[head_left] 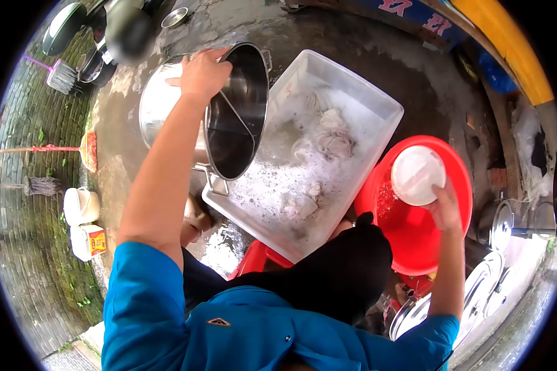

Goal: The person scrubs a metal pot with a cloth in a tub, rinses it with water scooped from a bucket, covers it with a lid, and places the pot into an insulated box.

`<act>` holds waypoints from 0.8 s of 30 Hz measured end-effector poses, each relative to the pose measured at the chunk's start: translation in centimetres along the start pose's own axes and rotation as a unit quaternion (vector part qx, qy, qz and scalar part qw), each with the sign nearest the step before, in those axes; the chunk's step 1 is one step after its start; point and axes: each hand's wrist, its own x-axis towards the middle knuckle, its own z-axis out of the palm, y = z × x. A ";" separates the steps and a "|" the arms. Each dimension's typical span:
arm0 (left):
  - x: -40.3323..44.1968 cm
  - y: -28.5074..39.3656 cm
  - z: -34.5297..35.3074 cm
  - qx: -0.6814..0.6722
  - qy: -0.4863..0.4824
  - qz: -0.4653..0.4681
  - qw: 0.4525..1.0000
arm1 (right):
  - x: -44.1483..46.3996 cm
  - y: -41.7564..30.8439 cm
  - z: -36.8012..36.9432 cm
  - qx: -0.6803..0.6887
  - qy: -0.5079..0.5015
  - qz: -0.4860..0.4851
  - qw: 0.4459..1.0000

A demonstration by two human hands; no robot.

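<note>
A large steel pot point(238, 111) is tipped on its side, its dark mouth facing the white tub. My left hand point(205, 74) grips the pot's upper rim, with the fingers over the edge. The white plastic tub point(384, 114) holds sudsy water and wet, pale cloths point(334, 136). To the right, my right hand point(445, 207) holds a round white bowl point(418, 175) by its edge, over the red basin point(414, 247). Small reddish bits cling to the basin's inner wall.
Two white buckets point(82, 207) stand at the left, near a broom point(88, 151) and a brush point(62, 76). Pans point(93, 65) lie at the upper left. Steel lids point(483, 281) and a pot point(498, 224) are at the lower right.
</note>
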 end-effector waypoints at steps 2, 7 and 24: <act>-1.4 3.2 -1.9 0.016 -0.031 -0.046 0.998 | -1.1 -4.5 4.3 -0.103 0.027 -0.036 0.994; -2.2 5.2 -1.5 0.049 -0.039 -0.053 0.997 | 7.3 -0.2 11.8 -0.480 0.018 -0.153 0.864; -3.5 4.4 -0.7 0.052 0.019 -0.055 0.997 | 3.3 -2.5 5.4 -0.054 0.085 -0.122 0.987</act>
